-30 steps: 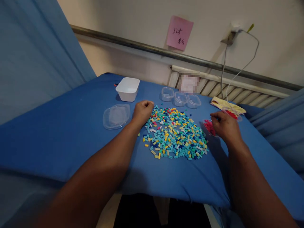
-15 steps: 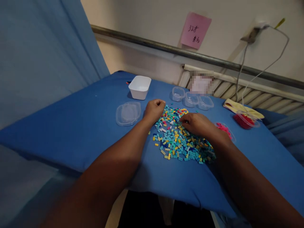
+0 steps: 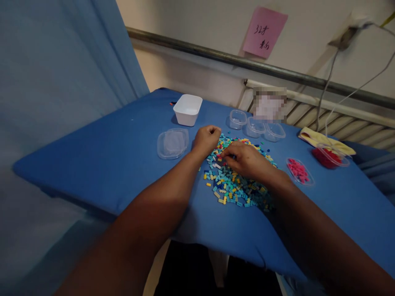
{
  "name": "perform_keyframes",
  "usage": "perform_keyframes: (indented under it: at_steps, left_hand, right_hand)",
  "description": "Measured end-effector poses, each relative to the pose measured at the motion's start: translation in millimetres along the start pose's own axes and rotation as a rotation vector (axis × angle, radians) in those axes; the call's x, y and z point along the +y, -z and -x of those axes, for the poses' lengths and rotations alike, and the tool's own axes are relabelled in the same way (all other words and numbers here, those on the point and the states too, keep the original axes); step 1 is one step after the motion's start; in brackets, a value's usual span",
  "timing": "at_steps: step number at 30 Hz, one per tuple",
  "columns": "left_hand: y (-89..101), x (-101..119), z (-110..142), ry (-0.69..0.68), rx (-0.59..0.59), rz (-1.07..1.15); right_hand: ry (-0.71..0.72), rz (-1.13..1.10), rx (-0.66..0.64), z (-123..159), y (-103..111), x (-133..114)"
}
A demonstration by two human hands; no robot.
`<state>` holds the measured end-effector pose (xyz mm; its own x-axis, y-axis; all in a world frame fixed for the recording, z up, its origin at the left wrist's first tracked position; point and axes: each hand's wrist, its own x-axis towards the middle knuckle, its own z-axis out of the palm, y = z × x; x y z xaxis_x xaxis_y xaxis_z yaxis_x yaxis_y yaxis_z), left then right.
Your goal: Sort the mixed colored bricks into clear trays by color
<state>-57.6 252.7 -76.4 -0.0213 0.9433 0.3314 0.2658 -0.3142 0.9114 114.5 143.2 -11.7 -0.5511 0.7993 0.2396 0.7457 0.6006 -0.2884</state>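
A loose pile of small toy building bricks (image 3: 234,190), mostly teal with yellow, blue, white and some pink ones, is spread over the blue cloth. At its upper left edge rests my left hand (image 3: 206,139), its fingers curled closed; whatever is inside them is hidden. My right hand (image 3: 243,158) reaches over the middle of the pile, thumb and forefinger close together, fingertips down among the bricks beside a pinkish one. Whether they grip a brick is too small to tell. Right of the pile, a shallow clear lid (image 3: 309,179) carries pink bricks (image 3: 298,170).
Behind the pile stand a white tub (image 3: 187,117) and three clear containers (image 3: 238,120). Another clear lid (image 3: 173,144) lies left. At the right are a container of red pieces (image 3: 327,158) and a yellow cloth (image 3: 322,139). A radiator (image 3: 348,117) and cables (image 3: 327,80) border the back.
My right hand has moved left across the pile towards my left hand, uncovering the lid of pink bricks. My left hand stays closed at the pile's edge. The view has shifted slightly.
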Motion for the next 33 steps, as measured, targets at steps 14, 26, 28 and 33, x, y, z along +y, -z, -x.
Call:
perform_keyframes:
  at_steps: [14,26,28,33]
  left_hand:
    - [-0.5,1.7,2.9,0.043,-0.015,-0.008]
    - [0.0,2.4,3.6,0.046,-0.024,-0.024]
    - [0.5,5.0,4.2,0.043,-0.034,-0.015]
    - [1.5,10.6,5.7,0.038,-0.026,0.002]
  right_hand:
    - [-0.094,0.036,-0.220,1.1,-6.4,9.4]
    - [-0.151,0.193,-0.096,-3.5,-2.1,-1.7]
    - [-0.171,0.204,-0.075,-10.5,-2.8,-4.6]
    - [-0.198,0.223,-0.188,-24.0,-4.8,-14.3]
